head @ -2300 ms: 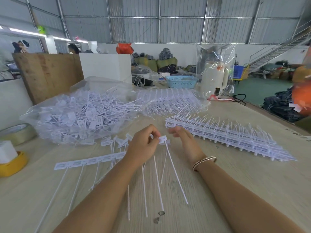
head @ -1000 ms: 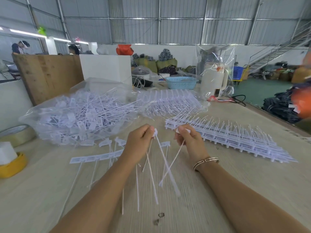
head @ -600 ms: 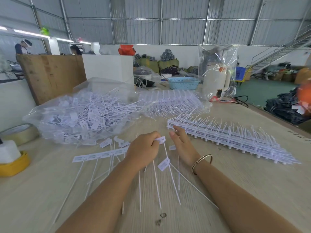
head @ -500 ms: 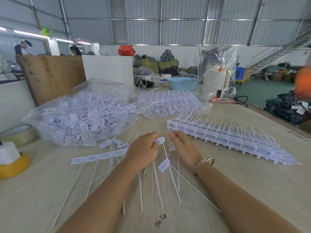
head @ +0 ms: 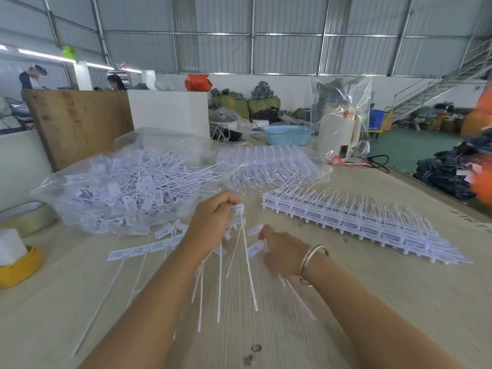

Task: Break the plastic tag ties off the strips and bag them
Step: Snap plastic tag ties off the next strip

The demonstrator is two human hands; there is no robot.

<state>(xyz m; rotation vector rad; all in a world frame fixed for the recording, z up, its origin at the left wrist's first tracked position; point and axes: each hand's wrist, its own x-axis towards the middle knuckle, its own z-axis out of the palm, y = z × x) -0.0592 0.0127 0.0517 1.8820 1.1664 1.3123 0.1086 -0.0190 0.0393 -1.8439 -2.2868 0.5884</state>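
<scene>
Several loose tag ties (head: pixel 245 265) hang from my left hand (head: pixel 210 225), which sits just above table centre. Its fingers are curled tight around the flat heads, and the thin tails fan down toward 6 o'clock over the wooden table (head: pixel 399 302). My right hand (head: pixel 282 253) sits just beside it at 3 o'clock, low over the table, with a bangle (head: pixel 311 263) on the wrist. Motion blur covers its fingers; I cannot tell whether they pinch the small tie head (head: pixel 254 249) next to them or only touch it.

At 9 o'clock from my left hand, a partly stripped strip (head: pixel 143 249) lies flat on the table, with a few tails pointing toward 7 o'clock. At 11 o'clock, a clear plastic bag (head: pixel 119 187) holds a heap of detached ties. At 12 o'clock, a second clear bag (head: pixel 274 166) holds ties laid in rows. At 2 to 3 o'clock, a stack of full strips (head: pixel 359 225) runs across the table, tails pointing up.

At the far 9 o'clock edge stand a tape roll (head: pixel 24 217) and a yellow dispenser (head: pixel 18 267). At far 12 o'clock sit a blue basket (head: pixel 287 134) and a white appliance (head: pixel 338 131) wrapped in clear film.
</scene>
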